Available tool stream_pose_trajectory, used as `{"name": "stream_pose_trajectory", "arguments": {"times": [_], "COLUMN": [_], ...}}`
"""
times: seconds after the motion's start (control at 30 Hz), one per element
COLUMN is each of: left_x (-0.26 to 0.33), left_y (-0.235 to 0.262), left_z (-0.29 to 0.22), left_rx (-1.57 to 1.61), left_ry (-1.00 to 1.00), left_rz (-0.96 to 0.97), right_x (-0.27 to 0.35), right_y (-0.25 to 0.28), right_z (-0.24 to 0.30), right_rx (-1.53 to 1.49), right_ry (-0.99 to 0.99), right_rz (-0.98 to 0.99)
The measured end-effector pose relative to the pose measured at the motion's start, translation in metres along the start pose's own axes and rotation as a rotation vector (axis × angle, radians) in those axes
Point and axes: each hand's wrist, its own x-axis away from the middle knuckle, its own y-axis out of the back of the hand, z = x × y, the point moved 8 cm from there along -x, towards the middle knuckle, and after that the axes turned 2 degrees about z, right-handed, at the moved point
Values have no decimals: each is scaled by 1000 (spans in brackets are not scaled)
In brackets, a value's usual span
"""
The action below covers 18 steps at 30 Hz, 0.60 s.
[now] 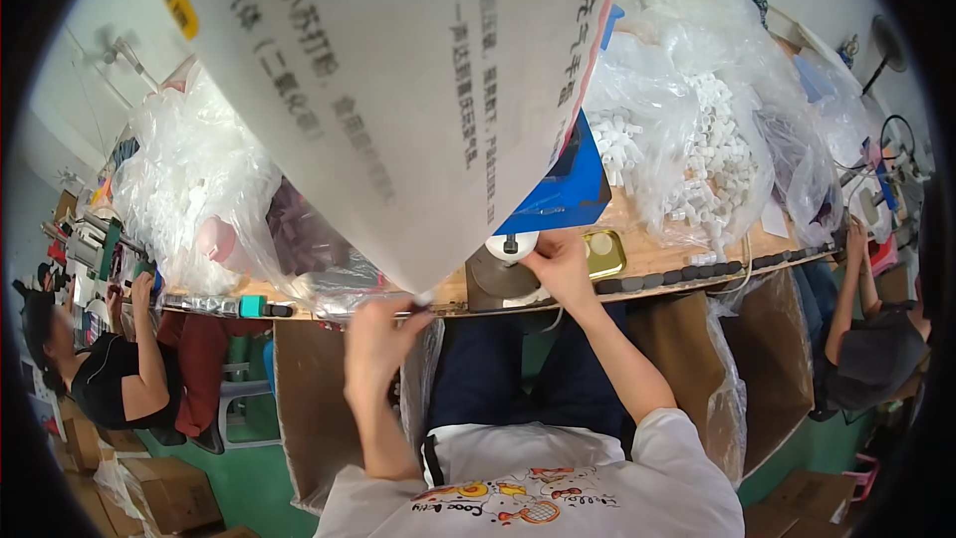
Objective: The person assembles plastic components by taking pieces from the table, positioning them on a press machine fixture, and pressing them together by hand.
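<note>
One round white piece [523,246] sits, in the head view, near the front edge of the wooden table [637,224], just below a blue machine [573,187] and over its dull metal base [501,279]. Being round, it shows no clear long axis; a short dark post [511,242] at its middle runs up and down the view, in line with the person's body. The right hand [564,264] reaches it from the right, forearm slanting up and leftward from the sleeve, thumb and forefinger drawn in at the piece's right rim; whether they pinch it or merely touch, I cannot tell.

The left hand [381,339] is at the table edge, forearm nearly upright, wrist bent inward, fingers curled and pointing right. Thumb and forefinger are close together; blur hides whether anything lies between them.

A large printed white sheet [398,120] fills the upper middle, its long axis slanting slightly, its narrow tip pointing down to the left fingertips; contact is unclear. An olive-gold tray [603,255] lies just right of the right hand.
</note>
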Motion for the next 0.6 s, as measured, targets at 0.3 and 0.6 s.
{"name": "stream_pose_trajectory", "arguments": {"times": [0.3,0.6], "left_x": [-67,-75], "left_y": [-1,-19], "left_z": [6,-13], "left_rx": [56,358], "left_ry": [-272,-155], "left_rz": [-293,-120], "right_x": [17,6], "right_y": [-35,-2], "right_z": [73,50], "right_rx": [697,429], "right_ry": [466,148], "right_rz": [-38,33]}}
